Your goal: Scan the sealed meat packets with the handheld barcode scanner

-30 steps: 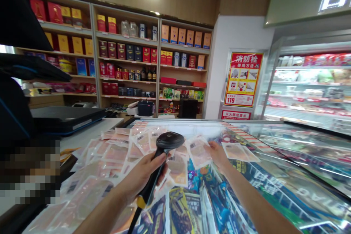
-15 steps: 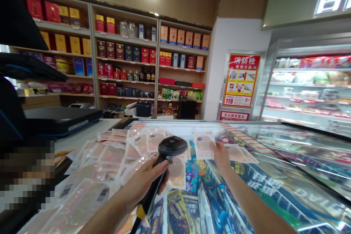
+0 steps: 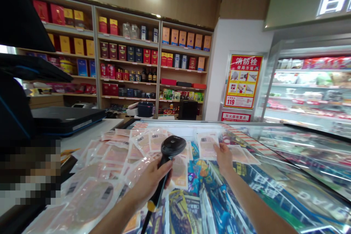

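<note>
My left hand (image 3: 155, 179) is wrapped round the handle of a black barcode scanner (image 3: 173, 145). Its head points up and to the right, and a cable runs down from the yellow-banded handle end. With fingers closed on its right edge, my right hand (image 3: 224, 158) grips a clear plastic packet (image 3: 206, 147) bearing a small barcode label. Another flat packet (image 3: 244, 154) lies just right of that hand. Many similar packets (image 3: 93, 197) with pinkish contents are spread on the left, overlapping, over the glass top of a freezer.
Through the freezer glass (image 3: 274, 175) colourful bags show below. A black checkout machine (image 3: 65, 120) stands on a white counter at left. Shelves of boxed goods (image 3: 128, 53) line the back wall. A red and yellow poster (image 3: 243, 81) and a lit fridge (image 3: 309, 91) are at right.
The view has shifted slightly, so the scene sits a little further right. The scanner is tilted a bit differently in my left hand. My right hand keeps its hold on the packet.
</note>
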`<control>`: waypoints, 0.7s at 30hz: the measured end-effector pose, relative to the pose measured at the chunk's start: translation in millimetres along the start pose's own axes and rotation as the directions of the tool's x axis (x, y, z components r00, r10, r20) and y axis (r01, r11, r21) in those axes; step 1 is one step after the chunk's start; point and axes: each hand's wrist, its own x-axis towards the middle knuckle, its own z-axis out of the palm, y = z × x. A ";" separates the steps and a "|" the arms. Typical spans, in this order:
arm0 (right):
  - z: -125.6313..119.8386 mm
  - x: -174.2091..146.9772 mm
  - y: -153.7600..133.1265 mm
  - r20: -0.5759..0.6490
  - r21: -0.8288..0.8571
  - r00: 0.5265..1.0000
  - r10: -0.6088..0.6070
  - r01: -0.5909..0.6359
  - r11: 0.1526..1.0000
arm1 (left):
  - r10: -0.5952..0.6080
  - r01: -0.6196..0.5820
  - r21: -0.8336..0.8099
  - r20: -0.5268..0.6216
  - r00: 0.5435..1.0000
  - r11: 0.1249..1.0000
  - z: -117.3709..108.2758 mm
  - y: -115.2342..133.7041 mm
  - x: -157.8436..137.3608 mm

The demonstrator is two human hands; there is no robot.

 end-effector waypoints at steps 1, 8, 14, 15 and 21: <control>0.1 1.4 3.6 0.004 0.008 1.000 -0.001 0.001 1.000 | 0.007 -0.007 0.013 0.001 1.000 1.000 -0.8 -3.0 1.6; -1.2 3.4 13.2 0.047 -0.079 0.999 -0.011 0.015 0.997 | 0.042 -0.041 0.039 -0.009 0.999 0.998 -2.1 -10.9 5.1; -4.2 4.3 7.8 -0.022 -0.229 1.000 -0.007 0.002 0.973 | 0.090 -0.090 -0.030 -0.009 0.996 0.995 -15.1 -0.3 7.1; -4.4 4.5 6.3 -0.026 -0.205 1.000 0.012 -0.017 0.979 | 0.096 -0.096 -0.039 -0.022 0.995 0.995 -17.2 2.2 7.1; -4.3 4.7 2.2 0.031 -0.054 0.998 0.060 -0.058 0.997 | 0.036 -0.039 -0.094 -0.035 0.999 0.995 -13.2 4.5 4.0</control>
